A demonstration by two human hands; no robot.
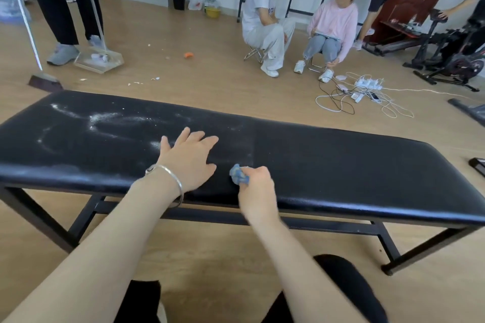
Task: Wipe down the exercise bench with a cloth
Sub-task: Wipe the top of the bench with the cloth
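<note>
A long black padded exercise bench (341, 165) on a black metal frame stretches across the view in front of me. White powdery streaks (105, 119) cover its left half. My left hand (187, 160), with a silver bangle at the wrist, rests flat on the pad near the middle, fingers spread. Just right of it, my right hand (256, 186) grips a small crumpled blue cloth (238, 178) against the pad near the front edge.
Two people sit on low stools (299, 23) beyond the bench. A tangle of cables and power strips (364, 92) lies on the wooden floor. A standing person with a dustpan (99, 59) is at the far left. Exercise machines (451, 60) stand at the right.
</note>
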